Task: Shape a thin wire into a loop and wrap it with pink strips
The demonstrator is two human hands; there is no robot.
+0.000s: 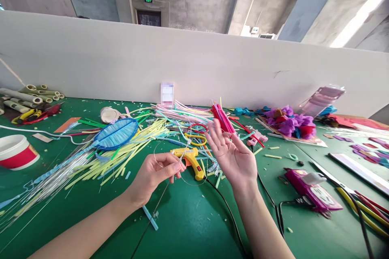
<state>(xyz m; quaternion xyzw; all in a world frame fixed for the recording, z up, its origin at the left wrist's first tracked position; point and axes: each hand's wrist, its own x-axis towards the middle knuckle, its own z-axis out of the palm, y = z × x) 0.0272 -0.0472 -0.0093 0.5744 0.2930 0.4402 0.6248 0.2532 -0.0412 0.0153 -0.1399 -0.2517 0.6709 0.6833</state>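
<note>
My left hand (162, 172) pinches a thin, pale wire (194, 185) between thumb and fingers; it curves out in loops on both sides. My right hand (232, 156) is raised with the palm turned up and its fingers spread, holding nothing. Behind and between the hands lies a yellow glue gun (191, 161) on the green table (194, 218), its black cord running toward me. To the left rests a blue leaf-shaped piece (117, 133) with a wrapped stem, on top of yellow-green pipe cleaners (146, 143). Red pipe cleaners (223, 117) stand bundled behind my right hand.
At left are a paper cup (18, 152), bamboo tubes (39, 94) and pliers (30, 115). A phone (167, 94) leans against the white partition (136, 60). Purple flowers (290, 122), a magenta power strip (317, 190) and scissors (349, 188) lie at right.
</note>
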